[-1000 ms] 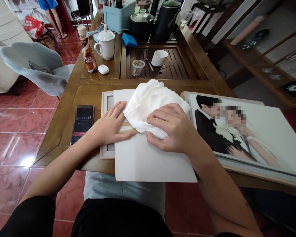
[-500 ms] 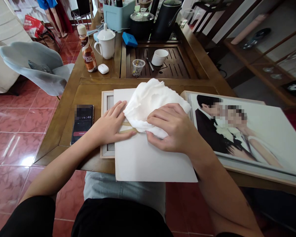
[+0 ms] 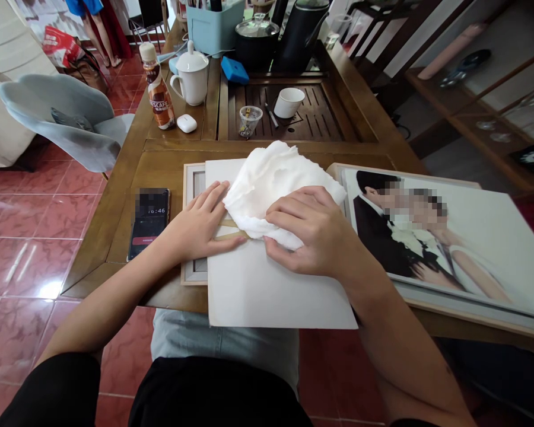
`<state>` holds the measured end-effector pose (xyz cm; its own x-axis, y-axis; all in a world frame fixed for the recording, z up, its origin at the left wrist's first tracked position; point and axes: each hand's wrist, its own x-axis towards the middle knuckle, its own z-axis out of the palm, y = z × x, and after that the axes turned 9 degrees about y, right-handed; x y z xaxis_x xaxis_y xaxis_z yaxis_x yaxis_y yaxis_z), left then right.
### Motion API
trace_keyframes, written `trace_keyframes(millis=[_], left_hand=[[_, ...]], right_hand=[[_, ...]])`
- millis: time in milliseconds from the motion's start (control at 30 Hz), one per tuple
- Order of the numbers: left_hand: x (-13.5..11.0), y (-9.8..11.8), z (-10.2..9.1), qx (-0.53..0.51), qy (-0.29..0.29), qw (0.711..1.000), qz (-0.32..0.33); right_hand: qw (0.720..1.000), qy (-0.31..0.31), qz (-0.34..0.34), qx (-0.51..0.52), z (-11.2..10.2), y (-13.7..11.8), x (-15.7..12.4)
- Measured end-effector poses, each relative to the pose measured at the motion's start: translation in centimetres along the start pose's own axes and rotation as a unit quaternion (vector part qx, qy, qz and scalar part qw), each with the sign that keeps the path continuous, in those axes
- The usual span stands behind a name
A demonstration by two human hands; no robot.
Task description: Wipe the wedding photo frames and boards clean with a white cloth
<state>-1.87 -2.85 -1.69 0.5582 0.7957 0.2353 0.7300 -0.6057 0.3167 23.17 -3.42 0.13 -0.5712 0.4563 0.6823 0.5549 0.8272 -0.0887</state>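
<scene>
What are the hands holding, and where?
The right hand grips the white cloth at its near edge, pressing it on the white board. The left hand holds nothing; it lies flat on the board's left side.

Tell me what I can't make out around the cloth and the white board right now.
Head view only:
- White board under the white cloth: covered by the cloth and both hands.
- Small frame: mostly hidden under the board.
- Right hand palm: faces down, grip unseen.
- Phone screen: top blurred.
</scene>
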Motion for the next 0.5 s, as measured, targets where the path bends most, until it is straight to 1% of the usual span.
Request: trace_keyframes(millis=[500], left_hand=[[-0.05,0.10,0.03,0.008,0.003,1.000,0.000]], right_hand=[[1.000,-0.006,0.005,-0.001,0.01,-0.03,-0.03]])
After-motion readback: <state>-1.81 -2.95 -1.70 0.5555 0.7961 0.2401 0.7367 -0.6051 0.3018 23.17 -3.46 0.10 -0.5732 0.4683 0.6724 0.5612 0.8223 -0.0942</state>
